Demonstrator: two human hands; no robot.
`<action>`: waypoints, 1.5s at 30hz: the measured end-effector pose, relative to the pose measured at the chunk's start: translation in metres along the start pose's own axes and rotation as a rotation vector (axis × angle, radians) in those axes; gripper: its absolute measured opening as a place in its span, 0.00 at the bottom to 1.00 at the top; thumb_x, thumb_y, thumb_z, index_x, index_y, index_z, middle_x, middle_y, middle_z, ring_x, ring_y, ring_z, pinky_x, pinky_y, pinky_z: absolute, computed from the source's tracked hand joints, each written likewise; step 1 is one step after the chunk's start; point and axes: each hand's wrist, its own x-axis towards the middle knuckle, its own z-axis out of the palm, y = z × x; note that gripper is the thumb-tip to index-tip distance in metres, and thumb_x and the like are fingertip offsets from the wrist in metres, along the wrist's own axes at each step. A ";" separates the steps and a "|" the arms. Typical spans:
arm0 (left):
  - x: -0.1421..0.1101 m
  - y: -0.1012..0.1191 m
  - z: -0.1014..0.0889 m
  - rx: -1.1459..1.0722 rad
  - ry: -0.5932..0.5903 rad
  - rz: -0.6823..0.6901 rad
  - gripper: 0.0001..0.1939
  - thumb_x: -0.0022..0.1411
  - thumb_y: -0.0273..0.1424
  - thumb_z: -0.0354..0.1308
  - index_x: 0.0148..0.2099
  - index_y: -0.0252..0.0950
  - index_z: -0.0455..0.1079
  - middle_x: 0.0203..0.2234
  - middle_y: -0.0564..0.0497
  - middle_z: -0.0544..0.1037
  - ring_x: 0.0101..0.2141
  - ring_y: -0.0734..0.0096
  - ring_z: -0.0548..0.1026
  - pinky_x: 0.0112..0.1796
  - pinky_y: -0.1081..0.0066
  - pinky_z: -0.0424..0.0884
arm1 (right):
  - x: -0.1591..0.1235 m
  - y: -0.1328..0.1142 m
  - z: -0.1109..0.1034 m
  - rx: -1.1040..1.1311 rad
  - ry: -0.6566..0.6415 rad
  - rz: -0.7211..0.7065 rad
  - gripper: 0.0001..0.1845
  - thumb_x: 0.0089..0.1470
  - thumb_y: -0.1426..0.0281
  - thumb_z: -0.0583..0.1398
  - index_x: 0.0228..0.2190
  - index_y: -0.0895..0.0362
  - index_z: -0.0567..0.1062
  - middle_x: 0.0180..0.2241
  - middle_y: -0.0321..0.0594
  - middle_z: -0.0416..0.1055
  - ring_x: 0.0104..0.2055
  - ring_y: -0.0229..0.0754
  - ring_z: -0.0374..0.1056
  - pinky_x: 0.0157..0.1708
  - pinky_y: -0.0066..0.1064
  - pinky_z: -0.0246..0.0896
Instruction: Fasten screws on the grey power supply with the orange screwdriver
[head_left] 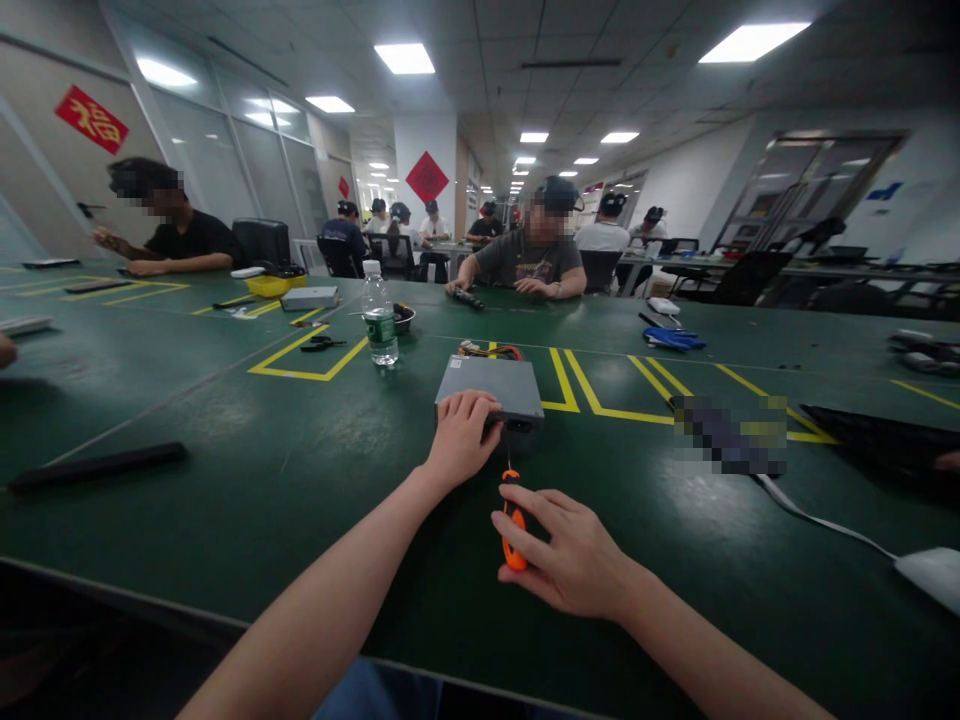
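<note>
A grey metal power supply (pixel 487 385) lies on the green table in front of me, with its bundle of coloured cables (pixel 491 350) at the far side. My left hand (pixel 463 435) grips its near left edge, fingers over the top and thumb by the front face. Between the fingers and thumb of my right hand (pixel 562 545) is an orange and black screwdriver (pixel 514 540). Its thin shaft points away from me, toward the near face of the power supply. Whether the tip sits in a screw cannot be made out.
Beyond the power supply to the left stands a water bottle (pixel 380 315), with a metal bowl (pixel 403 318) behind it. A black bar (pixel 101 466) lies at left, blue gloves (pixel 673 338) at right. A white cable (pixel 817 520) crosses the right side. A person (pixel 525 255) sits opposite.
</note>
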 end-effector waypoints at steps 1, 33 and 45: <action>0.000 0.000 0.000 0.002 -0.001 -0.001 0.09 0.58 0.28 0.55 0.42 0.39 0.63 0.43 0.50 0.71 0.45 0.64 0.66 0.46 0.62 0.58 | 0.000 0.001 0.001 -0.006 0.015 -0.009 0.18 0.57 0.59 0.54 0.41 0.61 0.69 0.42 0.56 0.70 0.43 0.47 0.68 0.35 0.35 0.66; 0.000 -0.001 0.002 -0.005 0.010 0.004 0.09 0.57 0.28 0.55 0.42 0.39 0.63 0.42 0.50 0.71 0.45 0.63 0.66 0.45 0.62 0.58 | -0.007 0.016 0.001 -0.141 0.192 0.083 0.02 0.56 0.73 0.57 0.33 0.59 0.69 0.32 0.44 0.72 0.32 0.38 0.69 0.31 0.29 0.67; 0.000 0.001 0.002 -0.002 0.004 -0.016 0.09 0.57 0.28 0.55 0.42 0.40 0.63 0.42 0.49 0.71 0.44 0.61 0.66 0.45 0.60 0.57 | -0.002 0.015 -0.002 -0.191 0.166 0.120 0.02 0.54 0.73 0.56 0.31 0.58 0.70 0.23 0.37 0.70 0.25 0.38 0.64 0.30 0.34 0.58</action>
